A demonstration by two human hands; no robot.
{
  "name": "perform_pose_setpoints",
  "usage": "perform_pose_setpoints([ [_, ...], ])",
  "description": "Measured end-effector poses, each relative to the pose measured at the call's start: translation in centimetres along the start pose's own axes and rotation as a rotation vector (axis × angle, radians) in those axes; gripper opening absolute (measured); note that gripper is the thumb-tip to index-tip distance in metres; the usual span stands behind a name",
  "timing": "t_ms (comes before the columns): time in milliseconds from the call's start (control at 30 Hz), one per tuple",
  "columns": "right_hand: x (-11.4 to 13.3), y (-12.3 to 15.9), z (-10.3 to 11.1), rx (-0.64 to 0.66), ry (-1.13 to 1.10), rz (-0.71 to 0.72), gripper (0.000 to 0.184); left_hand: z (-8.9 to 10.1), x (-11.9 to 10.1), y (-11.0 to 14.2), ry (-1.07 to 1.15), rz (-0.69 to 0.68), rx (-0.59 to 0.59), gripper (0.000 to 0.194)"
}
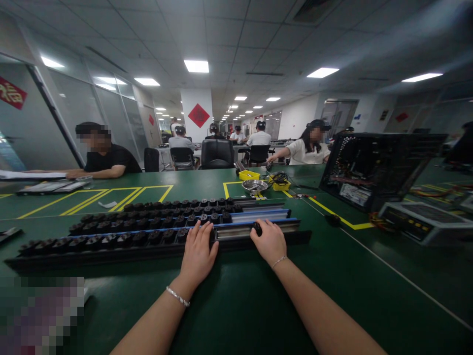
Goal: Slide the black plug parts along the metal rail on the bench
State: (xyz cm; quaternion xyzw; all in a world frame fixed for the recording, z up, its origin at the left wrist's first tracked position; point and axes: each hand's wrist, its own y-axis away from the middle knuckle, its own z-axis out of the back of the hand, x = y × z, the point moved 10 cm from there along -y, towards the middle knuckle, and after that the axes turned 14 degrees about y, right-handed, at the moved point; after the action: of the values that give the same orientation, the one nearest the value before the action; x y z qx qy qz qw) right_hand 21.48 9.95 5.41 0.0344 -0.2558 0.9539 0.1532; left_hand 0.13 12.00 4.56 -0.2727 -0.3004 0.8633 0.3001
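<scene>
Long rails (236, 231) lie side by side across the table, with rows of small black round parts (121, 240) seated along their left and middle lengths. My left hand (197, 249) lies over the right end of the nearest row, fingers stretched out and touching the parts there; what is under the palm is hidden. Farther right, above the bare stretch of the near rail, my right hand (271, 241) is closed with thumb and forefinger around a black round part (256, 228). Whether that part touches the rail, I cannot tell.
At the right stand an open computer case (380, 172) and a power supply (424, 222). Behind the rails are a metal dish (254, 186), a yellow bin (249, 175) and cables (280, 178). People sit at left and right across the green table (236, 305).
</scene>
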Motion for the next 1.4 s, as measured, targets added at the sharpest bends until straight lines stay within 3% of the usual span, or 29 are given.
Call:
perform_pose_setpoints([
  [1400, -0.96, -0.24, -0.09, -0.041, 0.003, -0.026, 0.029, 0.08, 0.03, -0.06, 0.023, 0.005, 0.002, 0.047],
])
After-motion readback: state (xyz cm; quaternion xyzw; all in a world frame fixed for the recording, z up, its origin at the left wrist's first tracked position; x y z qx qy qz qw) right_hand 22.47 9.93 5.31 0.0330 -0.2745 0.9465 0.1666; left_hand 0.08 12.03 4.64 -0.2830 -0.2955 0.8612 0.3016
